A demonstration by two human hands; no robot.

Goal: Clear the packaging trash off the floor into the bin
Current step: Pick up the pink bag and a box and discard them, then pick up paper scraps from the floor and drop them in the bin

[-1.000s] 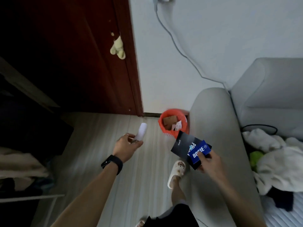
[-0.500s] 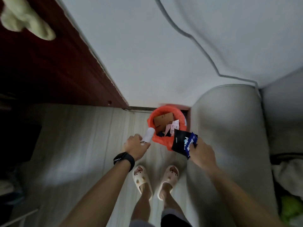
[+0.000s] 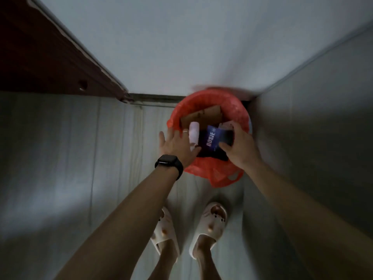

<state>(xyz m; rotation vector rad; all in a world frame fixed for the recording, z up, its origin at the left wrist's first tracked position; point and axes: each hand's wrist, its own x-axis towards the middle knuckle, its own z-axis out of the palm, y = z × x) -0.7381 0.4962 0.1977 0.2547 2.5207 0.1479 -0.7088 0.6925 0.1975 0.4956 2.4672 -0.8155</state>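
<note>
A bin (image 3: pixel 239 111) lined with a red plastic bag stands on the floor in the corner between wall and sofa. Brown cardboard (image 3: pixel 203 116) lies inside it. My right hand (image 3: pixel 241 147) is over the bin's mouth, shut on a dark blue and black package (image 3: pixel 213 139) with white lettering. My left hand (image 3: pixel 175 146), with a black watch on the wrist, is at the bin's near-left rim with fingers spread. A small white paper roll (image 3: pixel 193 132) sits just beside its index finger, over the bin's opening.
The grey sofa arm (image 3: pixel 306 142) rises close on the right of the bin. A dark red door (image 3: pixel 40 57) and a pale wall (image 3: pixel 181 47) lie beyond. My feet in cream slippers (image 3: pixel 210 221) stand just before the bin on the pale plank floor (image 3: pixel 80 158).
I stepped up to the bin and bent over it. Both hands moved forward over its mouth; the left hand's fingers spread apart from the white roll, and the right lowered the blue package in.
</note>
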